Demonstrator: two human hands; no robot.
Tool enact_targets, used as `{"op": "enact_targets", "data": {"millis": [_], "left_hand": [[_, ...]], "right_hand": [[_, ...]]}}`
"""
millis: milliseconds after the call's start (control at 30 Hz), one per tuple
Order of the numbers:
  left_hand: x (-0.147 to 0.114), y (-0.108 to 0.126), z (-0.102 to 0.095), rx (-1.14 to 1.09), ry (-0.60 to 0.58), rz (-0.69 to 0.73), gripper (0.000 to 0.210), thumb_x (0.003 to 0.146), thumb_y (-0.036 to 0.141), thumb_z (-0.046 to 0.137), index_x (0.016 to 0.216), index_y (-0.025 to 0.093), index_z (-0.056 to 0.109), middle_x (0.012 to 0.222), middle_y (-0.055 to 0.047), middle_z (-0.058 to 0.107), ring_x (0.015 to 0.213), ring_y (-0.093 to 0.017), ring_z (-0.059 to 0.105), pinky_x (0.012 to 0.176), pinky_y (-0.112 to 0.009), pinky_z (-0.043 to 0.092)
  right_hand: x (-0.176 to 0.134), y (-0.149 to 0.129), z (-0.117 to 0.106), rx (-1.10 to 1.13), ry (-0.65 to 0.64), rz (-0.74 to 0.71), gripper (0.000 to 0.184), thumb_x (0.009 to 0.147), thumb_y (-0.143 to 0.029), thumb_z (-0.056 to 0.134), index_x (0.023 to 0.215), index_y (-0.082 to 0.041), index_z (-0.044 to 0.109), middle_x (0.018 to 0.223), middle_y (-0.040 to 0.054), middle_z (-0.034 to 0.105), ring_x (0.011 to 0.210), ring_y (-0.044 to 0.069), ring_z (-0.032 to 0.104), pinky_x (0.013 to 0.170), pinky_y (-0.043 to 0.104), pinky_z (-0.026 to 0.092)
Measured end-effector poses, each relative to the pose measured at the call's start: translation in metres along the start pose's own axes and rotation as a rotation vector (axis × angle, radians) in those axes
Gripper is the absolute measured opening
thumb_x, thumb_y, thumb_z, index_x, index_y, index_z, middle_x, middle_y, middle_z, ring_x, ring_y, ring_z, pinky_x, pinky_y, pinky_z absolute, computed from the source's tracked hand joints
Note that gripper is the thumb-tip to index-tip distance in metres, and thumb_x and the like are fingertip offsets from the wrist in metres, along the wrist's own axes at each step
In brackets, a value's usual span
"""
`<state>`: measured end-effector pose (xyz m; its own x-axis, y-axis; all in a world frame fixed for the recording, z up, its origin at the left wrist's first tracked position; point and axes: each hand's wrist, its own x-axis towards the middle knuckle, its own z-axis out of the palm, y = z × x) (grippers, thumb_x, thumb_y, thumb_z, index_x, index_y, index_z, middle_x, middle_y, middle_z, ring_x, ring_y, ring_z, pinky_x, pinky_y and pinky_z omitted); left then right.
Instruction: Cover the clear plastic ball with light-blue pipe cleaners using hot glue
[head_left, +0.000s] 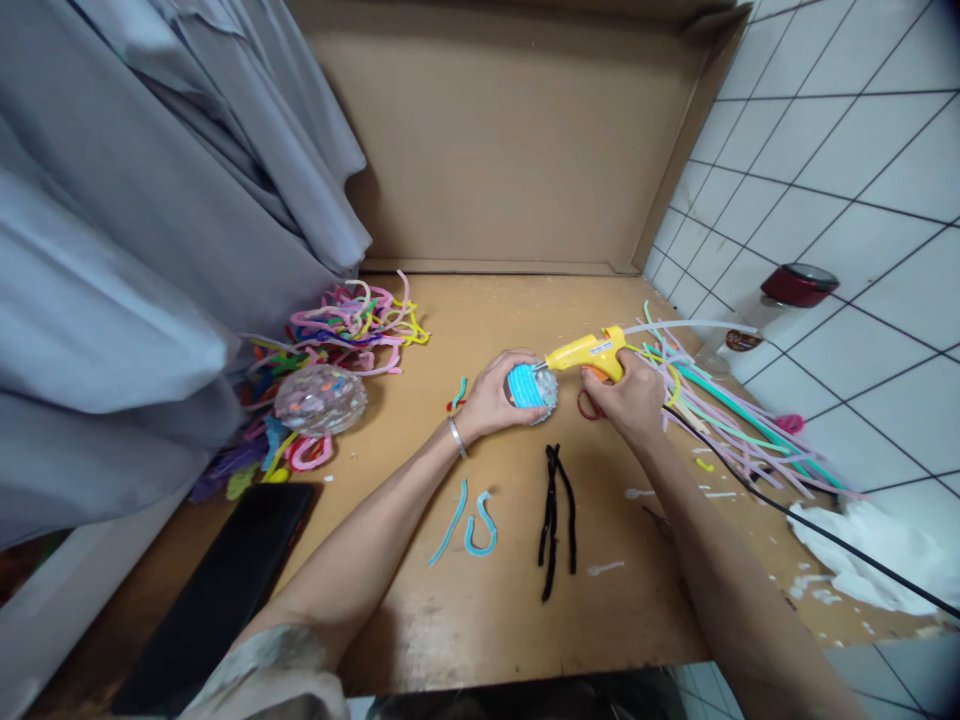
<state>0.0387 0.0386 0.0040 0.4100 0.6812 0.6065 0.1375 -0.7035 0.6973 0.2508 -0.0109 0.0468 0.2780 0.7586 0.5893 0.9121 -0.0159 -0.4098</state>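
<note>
My left hand [501,396] is wrapped round a small ball [548,397] with a blue band of pipe cleaner [527,388] across it. In my right hand [628,390] is a yellow glue gun [586,350], its nozzle at the upper edge of the blue band. A clear glue stick [697,325] sticks out of the gun's back. On the table nearer me lie a short blue pipe cleaner [450,522], a curled blue one [491,535] and several black pipe cleaners [551,510]. Red scissors handles [589,405] show partly beside my right hand.
Colourful pipe cleaners [360,325] are heaped at left around a clear bumpy ball [321,398]. A black phone-like slab [225,590] lies before them. At right are long pastel pipe cleaners [750,425], a jar with a red lid [799,285], white tissue [877,555] and a black cord [810,535].
</note>
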Motion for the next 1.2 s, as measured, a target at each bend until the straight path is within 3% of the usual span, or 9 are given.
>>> {"op": "enact_targets", "data": {"millis": [800, 1200], "left_hand": [[0.0008, 0.0023, -0.0003, 0.026, -0.017, 0.002, 0.061, 0.063, 0.033, 0.086, 0.116, 0.022, 0.059, 0.128, -0.011, 0.063, 0.122, -0.029, 0.061, 0.106, -0.047, 0.046], [0.0002, -0.0009, -0.0003, 0.014, -0.01, -0.002, 0.063, 0.062, 0.032, 0.087, 0.117, 0.021, 0.058, 0.129, -0.012, 0.062, 0.124, -0.03, 0.059, 0.108, -0.047, 0.045]], "right_hand": [[0.0049, 0.0012, -0.008, 0.027, -0.07, 0.026, 0.032, 0.065, -0.052, 0.054, 0.06, -0.025, 0.038, 0.056, -0.0014, 0.044, 0.055, 0.015, 0.035, 0.054, 0.029, 0.026], [0.0068, 0.0054, -0.0044, 0.021, -0.051, 0.064, 0.029, 0.065, -0.05, 0.057, 0.063, -0.023, 0.049, 0.06, 0.0002, 0.049, 0.057, 0.015, 0.039, 0.057, 0.029, 0.029]]}}
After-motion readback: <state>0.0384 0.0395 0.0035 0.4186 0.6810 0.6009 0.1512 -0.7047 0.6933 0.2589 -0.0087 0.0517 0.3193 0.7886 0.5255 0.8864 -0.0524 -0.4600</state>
